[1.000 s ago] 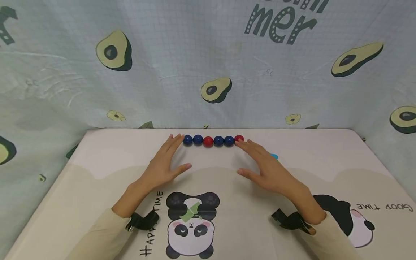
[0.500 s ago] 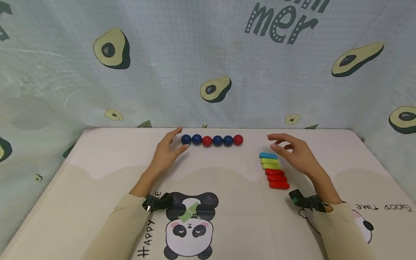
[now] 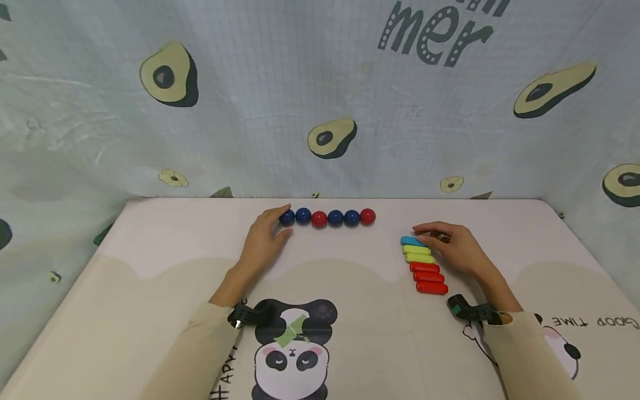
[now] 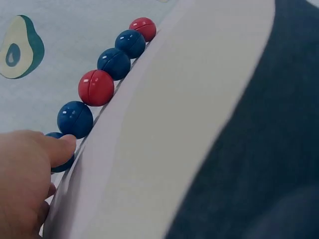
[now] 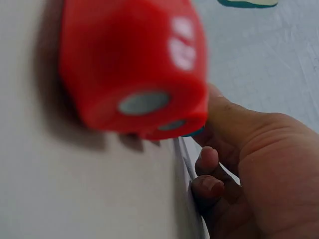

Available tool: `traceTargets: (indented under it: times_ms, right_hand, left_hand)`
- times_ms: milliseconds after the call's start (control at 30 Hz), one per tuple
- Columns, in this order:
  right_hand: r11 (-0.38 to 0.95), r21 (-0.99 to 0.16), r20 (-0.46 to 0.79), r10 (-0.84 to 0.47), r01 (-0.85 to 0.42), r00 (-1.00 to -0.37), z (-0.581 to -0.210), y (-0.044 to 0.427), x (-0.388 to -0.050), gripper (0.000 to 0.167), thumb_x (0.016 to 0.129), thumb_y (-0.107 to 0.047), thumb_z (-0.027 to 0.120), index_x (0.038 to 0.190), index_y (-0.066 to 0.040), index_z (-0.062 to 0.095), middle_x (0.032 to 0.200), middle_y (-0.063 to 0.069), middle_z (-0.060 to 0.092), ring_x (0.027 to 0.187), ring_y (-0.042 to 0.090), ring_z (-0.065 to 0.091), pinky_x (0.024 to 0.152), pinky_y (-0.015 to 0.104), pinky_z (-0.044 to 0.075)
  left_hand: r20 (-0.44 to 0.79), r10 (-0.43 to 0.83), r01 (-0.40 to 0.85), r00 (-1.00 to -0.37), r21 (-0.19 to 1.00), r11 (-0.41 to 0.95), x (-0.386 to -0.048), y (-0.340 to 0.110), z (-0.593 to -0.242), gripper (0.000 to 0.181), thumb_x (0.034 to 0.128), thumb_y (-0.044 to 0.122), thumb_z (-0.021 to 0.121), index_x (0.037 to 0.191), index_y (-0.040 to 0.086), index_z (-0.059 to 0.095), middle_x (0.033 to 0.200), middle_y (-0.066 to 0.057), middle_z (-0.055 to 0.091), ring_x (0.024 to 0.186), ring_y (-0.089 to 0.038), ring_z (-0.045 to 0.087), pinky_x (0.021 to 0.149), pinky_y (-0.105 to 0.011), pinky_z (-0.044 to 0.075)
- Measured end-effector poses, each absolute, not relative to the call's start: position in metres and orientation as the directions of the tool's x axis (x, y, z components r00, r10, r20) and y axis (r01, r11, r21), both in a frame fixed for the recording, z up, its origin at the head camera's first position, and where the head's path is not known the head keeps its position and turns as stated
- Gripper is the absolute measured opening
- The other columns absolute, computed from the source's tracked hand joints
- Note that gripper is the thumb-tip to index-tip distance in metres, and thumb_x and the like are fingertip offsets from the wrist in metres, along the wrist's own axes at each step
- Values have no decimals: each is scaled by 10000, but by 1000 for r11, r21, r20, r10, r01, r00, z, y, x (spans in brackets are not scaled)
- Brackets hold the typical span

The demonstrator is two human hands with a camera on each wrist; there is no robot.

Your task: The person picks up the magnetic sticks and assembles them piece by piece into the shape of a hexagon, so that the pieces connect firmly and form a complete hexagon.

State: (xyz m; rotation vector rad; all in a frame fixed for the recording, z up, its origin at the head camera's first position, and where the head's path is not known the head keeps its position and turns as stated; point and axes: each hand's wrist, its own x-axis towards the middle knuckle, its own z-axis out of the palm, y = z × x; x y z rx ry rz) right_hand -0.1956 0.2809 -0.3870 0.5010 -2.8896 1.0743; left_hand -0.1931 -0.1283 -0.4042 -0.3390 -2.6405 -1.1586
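Several blue and red balls make a row near the table's far edge. At its left end, a blue ball [image 3: 286, 218] lies between the index finger and thumb of my left hand [image 3: 260, 243]. The index fingertip overlaps the ball's far side, while a small gap shows before the thumb in the head view. My right hand [image 3: 459, 247] is at the far end of a column of sticks, its thumb over the right end of the blue stick [image 3: 411, 241]. Its index finger reaches beyond that stick; whether they pinch it is hidden.
Two yellow-green sticks [image 3: 418, 254] and three red sticks [image 3: 426, 276] lie nearer than the blue one. Silver-grey discs show in the ends of the red sticks [image 5: 144, 103]. A patterned sheet [image 3: 250, 89] hangs behind the panda-printed table cover [image 3: 370, 333].
From the row's right end, my right hand has moved rightward, then lowered to the blue stick. My left hand has drawn in around the leftmost blue ball. The sticks came into view.
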Motion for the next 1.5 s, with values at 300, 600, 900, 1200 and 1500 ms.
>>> traceTargets:
  times_ms: [300,600,900,1200,1500]
  right_hand:
    - [707,-646,104,-291,-288,-951,-388,281,-193,294,960,-298,591,1178,-122,680,1114,55,662,896,202,525,721,219,449]
    - [724,-626,41,-342,-291,-939,-385,281,-194,299,979,-240,561,1216,-85,658,1162,89,636,993,232,539,813,275,452]
    - [725,-610,78,-347,-320,-935,-387,277,-195,274,983,-213,550,1192,-87,673,1143,91,642,1027,253,556,864,413,440]
    - [742,-575,94,-358,-344,-929,-388,279,-198,285,964,-235,579,1194,-102,682,1074,46,610,998,224,538,833,400,444]
    - [766,-532,100,-368,-362,-924,-386,274,-198,232,970,-185,568,1094,-19,674,1032,98,590,920,260,548,818,441,456]
  left_hand:
    - [403,87,353,-911,655,668,-191,-128,-404,432,874,45,684,1292,40,577,1242,-182,585,1175,-336,522,1003,-477,370]
    - [420,69,361,-905,672,646,-191,-125,-403,369,850,2,697,1206,49,611,1161,-171,615,1120,-322,557,953,-453,420]
    - [428,69,368,-901,670,645,-191,-127,-405,367,844,-4,702,1199,31,615,1138,-176,631,1084,-317,579,930,-434,440]
    - [433,65,372,-899,676,636,-192,-128,-405,356,851,23,706,1194,35,610,1150,-172,628,1091,-307,578,940,-425,435]
    - [408,30,338,-912,708,620,-191,-128,-406,331,854,48,712,1167,19,609,1180,-163,623,1136,-292,571,973,-388,427]
